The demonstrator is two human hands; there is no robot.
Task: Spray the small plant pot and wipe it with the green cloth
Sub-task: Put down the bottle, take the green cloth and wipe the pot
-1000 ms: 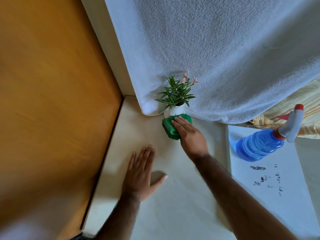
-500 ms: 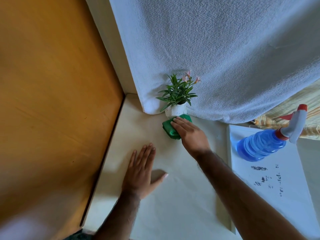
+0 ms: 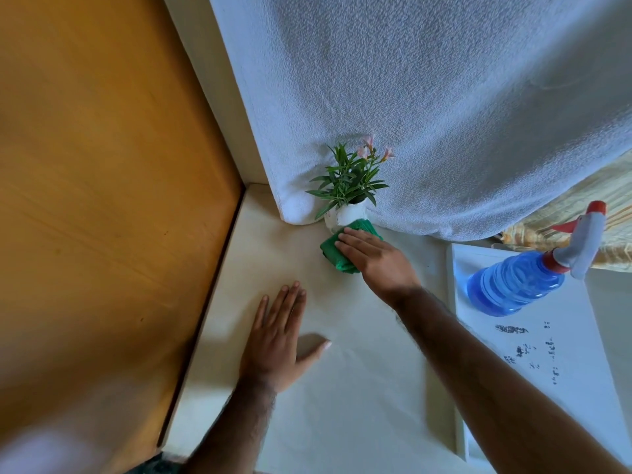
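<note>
A small white plant pot [image 3: 343, 215] with green leaves and pink flowers stands on the cream table [image 3: 342, 388] against a hanging white towel. My right hand [image 3: 376, 256] presses the folded green cloth [image 3: 333, 251] against the pot's front and base, fingers laid over the cloth. My left hand [image 3: 278, 331] lies flat on the table, palm down, fingers apart, holding nothing. The blue spray bottle [image 3: 516, 285] with a white and red trigger lies tilted at the right, apart from both hands.
The white towel [image 3: 427, 114] hangs behind the pot. A brown wooden panel [image 3: 102, 200] fills the left side. A white sheet with dark marks [image 3: 547, 354] lies under the bottle. Striped yellow fabric [image 3: 615, 200] shows at the far right.
My right hand has shifted the green cloth slightly up against the pot. My left hand stays flat in the same place.
</note>
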